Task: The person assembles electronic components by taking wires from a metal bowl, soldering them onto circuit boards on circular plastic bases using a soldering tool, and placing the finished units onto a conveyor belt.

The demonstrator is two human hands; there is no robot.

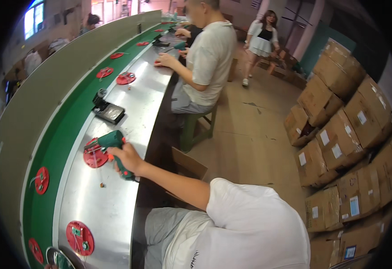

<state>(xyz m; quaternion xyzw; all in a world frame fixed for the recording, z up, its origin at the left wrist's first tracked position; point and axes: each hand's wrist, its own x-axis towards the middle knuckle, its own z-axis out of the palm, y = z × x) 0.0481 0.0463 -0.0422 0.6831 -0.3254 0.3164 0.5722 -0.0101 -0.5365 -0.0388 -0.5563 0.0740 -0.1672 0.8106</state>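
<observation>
My right hand (128,159) is closed around the pistol grip of a green soldering gun (110,139) with orange-red details. Its slender metal front points left over a red round plate (96,159) bearing small parts. The plate lies on the metal worktop (115,197), partly covered by the tool and my hand. Just beyond it stands a black soldering-iron stand (109,112) with a shallow tray. Nearer me lies another red plate (80,237) with a small green circuit board and wires. My left hand does not plainly show; at the lower left edge, a silvery rim (48,254) surrounds something dark green.
A green belt (59,159) carrying several red plates runs along the worktop, beside a tall grey-beige partition (39,103). Farther along, a co-worker (209,54) sits on a green stool (199,130). Stacked cardboard boxes (335,148) line the right side. Another person (262,40) stands in the aisle.
</observation>
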